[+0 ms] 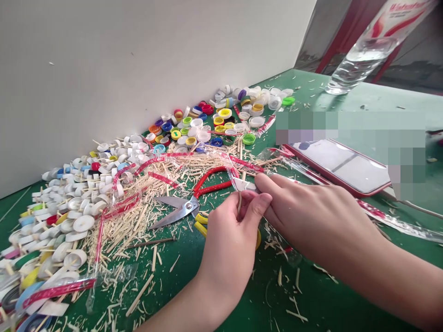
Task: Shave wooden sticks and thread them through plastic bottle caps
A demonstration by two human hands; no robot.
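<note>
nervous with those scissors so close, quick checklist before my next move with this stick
1. Stick pinched in left hand: ok.
2. Clear wrapper under right hand fingertips: ok.
3. Scissors lying untouched, blades pointing away from both hands: ok.
4. Table around the hands free of splinters: not ok.
5. Phone apart from the hands: ok.
6. Yellow cap under left hand, whole: cannot tell, mostly hidden.

Bottle caps (194, 124) heaped along white wall (138, 55); red-handled scissors (183, 207) on wood splinters (138, 221); red phone (342, 168) screen up, clear bottle (363, 60) far right on green table (311, 299)
</note>
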